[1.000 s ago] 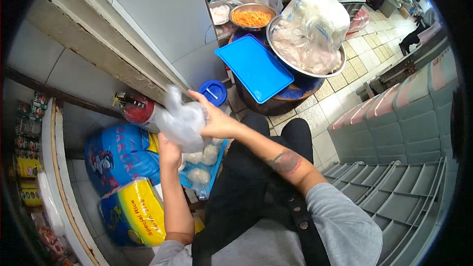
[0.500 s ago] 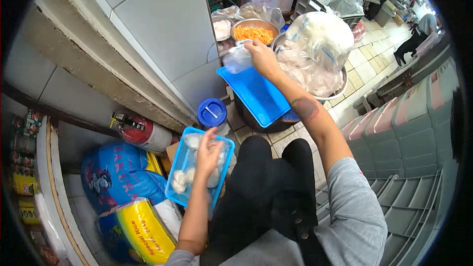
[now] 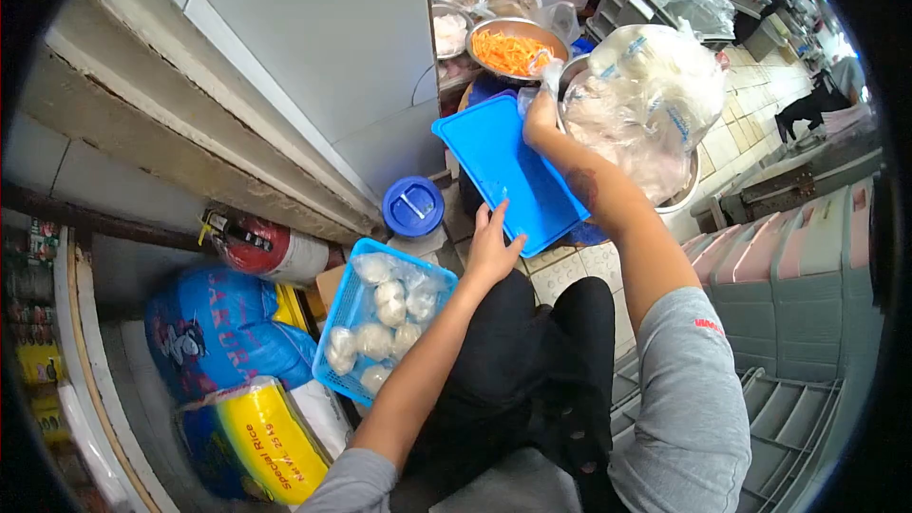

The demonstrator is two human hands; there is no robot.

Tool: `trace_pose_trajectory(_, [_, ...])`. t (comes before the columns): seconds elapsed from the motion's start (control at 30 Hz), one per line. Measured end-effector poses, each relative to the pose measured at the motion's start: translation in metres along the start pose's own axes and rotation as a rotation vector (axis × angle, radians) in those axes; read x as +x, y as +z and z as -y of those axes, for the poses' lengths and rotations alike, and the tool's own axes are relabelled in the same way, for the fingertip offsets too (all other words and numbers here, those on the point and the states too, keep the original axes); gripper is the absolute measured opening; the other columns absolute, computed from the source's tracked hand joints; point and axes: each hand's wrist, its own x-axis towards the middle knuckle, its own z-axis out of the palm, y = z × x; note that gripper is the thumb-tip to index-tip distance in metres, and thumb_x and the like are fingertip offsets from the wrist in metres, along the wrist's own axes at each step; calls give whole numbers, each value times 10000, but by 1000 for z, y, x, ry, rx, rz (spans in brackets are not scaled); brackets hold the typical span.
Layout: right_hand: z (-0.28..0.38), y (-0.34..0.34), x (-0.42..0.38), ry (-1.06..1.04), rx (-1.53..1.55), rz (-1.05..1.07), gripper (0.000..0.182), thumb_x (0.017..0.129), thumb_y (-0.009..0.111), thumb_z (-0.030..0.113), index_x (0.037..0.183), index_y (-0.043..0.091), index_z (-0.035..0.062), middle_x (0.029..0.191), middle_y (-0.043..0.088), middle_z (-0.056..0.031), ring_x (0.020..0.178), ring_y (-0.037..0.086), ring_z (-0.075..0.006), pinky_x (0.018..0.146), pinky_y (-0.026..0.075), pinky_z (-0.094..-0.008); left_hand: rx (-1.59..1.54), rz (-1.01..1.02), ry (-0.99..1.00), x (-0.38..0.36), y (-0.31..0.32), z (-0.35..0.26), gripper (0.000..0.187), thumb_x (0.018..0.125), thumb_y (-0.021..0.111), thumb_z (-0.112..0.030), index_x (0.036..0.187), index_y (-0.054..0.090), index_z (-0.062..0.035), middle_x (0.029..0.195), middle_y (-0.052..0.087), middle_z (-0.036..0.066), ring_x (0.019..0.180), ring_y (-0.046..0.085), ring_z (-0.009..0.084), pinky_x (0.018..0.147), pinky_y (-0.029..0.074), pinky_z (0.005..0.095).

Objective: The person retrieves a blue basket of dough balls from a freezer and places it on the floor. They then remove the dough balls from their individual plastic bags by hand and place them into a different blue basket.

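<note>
A shallow blue plastic tray (image 3: 518,166) lies tilted before me, raised above the floor. My left hand (image 3: 492,252) reaches over its near left edge, thumb and fingers spread, fingertips touching the rim. At the tray's far right side my right hand (image 3: 540,122) is closed round a clear plastic bag (image 3: 550,79), whose gathered end sticks up above the fist. What the bag holds, if anything, is hidden. Beside my left forearm a light-blue basket (image 3: 326,361) carries several pale round lumps wrapped in clear plastic (image 3: 376,340).
Behind the tray stand a metal bowl of orange shreds (image 3: 513,53) and a large bowl heaped with bagged pale meat (image 3: 636,123). A blue-lidded container (image 3: 413,207) is by the wall. Rice sacks (image 3: 271,442) and a fire extinguisher (image 3: 271,249) lie left.
My left hand has moved from above the basket to the tray's near edge. My right hand, with the plastic bag, has come back from beyond the tray to its right side.
</note>
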Motion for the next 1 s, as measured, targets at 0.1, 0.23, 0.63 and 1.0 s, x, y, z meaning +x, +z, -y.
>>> trace_pose_trajectory(0.1, [37, 35, 56, 169, 87, 5, 351, 883, 493, 185, 1205, 600, 94, 1275, 557, -73, 1170, 516, -236, 946, 384, -396, -61, -5, -14, -2, -1, 0, 680, 757, 699, -193, 1343, 401, -18, 1379, 314, 271, 1255, 386, 413, 1036, 346, 408])
trace_pose_trajectory(0.23, [-4, 28, 30, -75, 184, 31, 286, 866, 497, 166, 1107, 624, 77, 1189, 590, -104, 1059, 562, -265, 866, 434, -403, -83, -16, -4, -14, -12, -3, 664, 757, 697, -177, 1343, 412, -52, 1386, 304, 268, 1257, 383, 414, 1029, 355, 418])
trace_pose_trajectory(0.63, [-54, -6, -33, -496, 477, -526, 215, 827, 500, 93, 979, 636, 24, 1120, 586, -159, 887, 632, -341, 737, 544, -418, 473, -518, -304, -246, -147, 83, 357, 693, 619, -51, 1045, 559, -38, 1153, 493, 182, 1116, 457, 372, 959, 374, 450])
trace_pose_trajectory(1.0, [-63, -18, -71, -224, 333, -556, 142, 820, 511, 145, 878, 638, 120, 1053, 575, -78, 999, 565, -247, 790, 472, -407, 827, -114, -519, -272, -164, 122, 846, 631, 687, 3, 1357, 409, -327, 1411, 316, 114, 1162, 397, 419, 905, 430, 487])
